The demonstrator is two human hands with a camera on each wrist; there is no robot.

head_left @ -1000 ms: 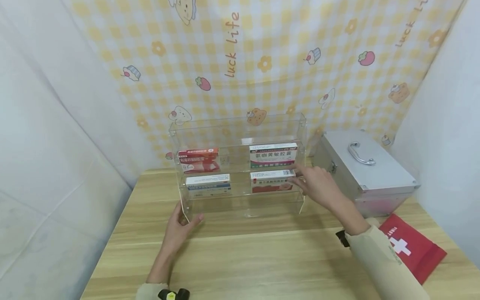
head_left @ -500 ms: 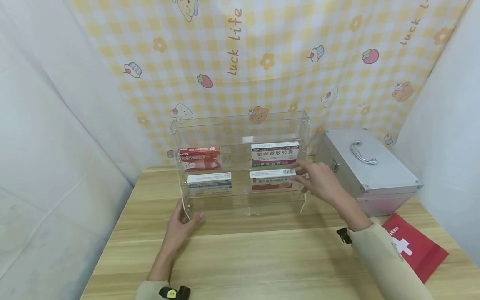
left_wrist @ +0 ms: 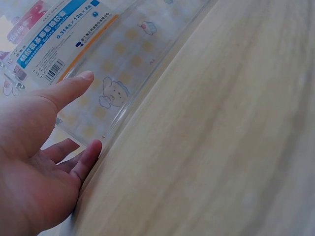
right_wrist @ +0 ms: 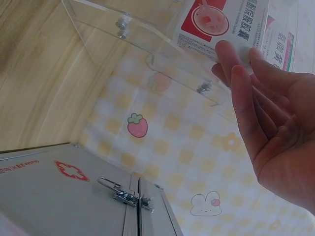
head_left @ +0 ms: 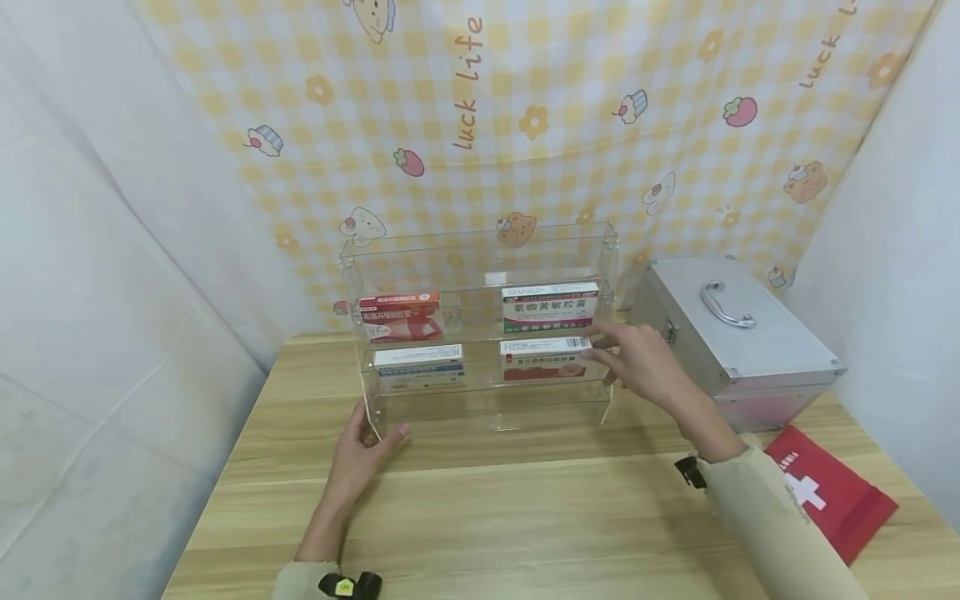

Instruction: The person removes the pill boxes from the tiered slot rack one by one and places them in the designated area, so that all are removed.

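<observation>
A clear acrylic rack (head_left: 480,408) stands on the wooden table with medicine boxes on its tiers. My left hand (head_left: 356,454) holds its lower left corner, the thumb in front and the other fingers round the side panel. My right hand (head_left: 637,367) pinches the right end of a white and red medicine box (head_left: 543,367) in the lower row; in the right wrist view its fingertips (right_wrist: 227,49) are at the box corner. Left of that box is a white and blue medicine box (head_left: 420,375). Above are a red box (head_left: 400,321) and a white, green-edged box (head_left: 550,310).
A silver metal case (head_left: 757,333) with a top handle stands right of the rack. In front of it lies a red first-aid pouch (head_left: 832,496), partly behind the right sleeve (head_left: 772,517). A yellow checked curtain (head_left: 525,150) hangs close behind the rack.
The head view has shifted slightly. My right fingers have settled a little on the box's right end, and the box stands marginally further left. My left hand keeps its place on the rack.
</observation>
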